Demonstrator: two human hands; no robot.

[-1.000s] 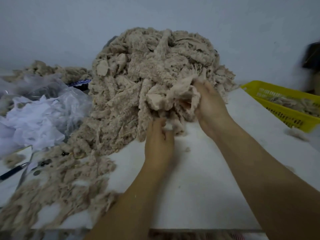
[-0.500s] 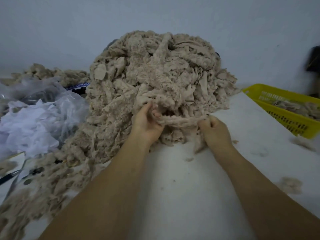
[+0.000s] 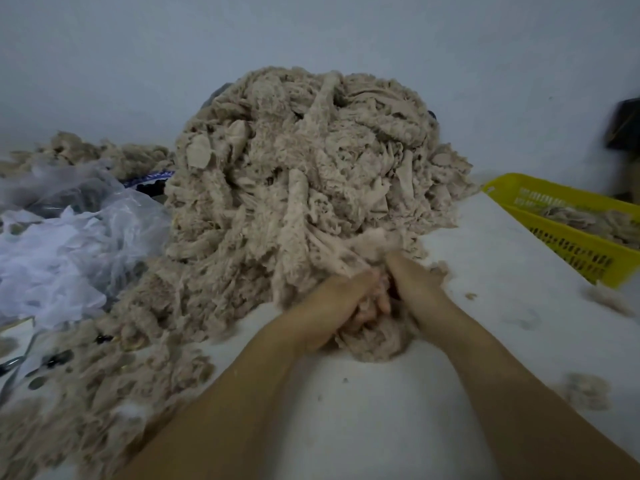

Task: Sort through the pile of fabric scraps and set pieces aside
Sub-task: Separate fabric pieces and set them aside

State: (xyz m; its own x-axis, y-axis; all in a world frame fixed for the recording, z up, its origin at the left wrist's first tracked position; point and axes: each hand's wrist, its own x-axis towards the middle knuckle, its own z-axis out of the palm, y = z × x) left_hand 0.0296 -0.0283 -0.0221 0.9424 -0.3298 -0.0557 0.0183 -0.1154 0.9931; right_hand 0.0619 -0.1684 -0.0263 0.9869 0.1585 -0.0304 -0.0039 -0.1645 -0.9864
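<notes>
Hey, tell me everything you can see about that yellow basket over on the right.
The yellow basket is a shallow, rectangular bin that looks like moulded plastic, with rows of small slots through its walls and a plain rim. It sits upright at the right side of the white table, set at an angle, and the picture's edge cuts off its far end. Beige fabric scraps lie loosely inside it. Nothing else is seen touching it.
</notes>
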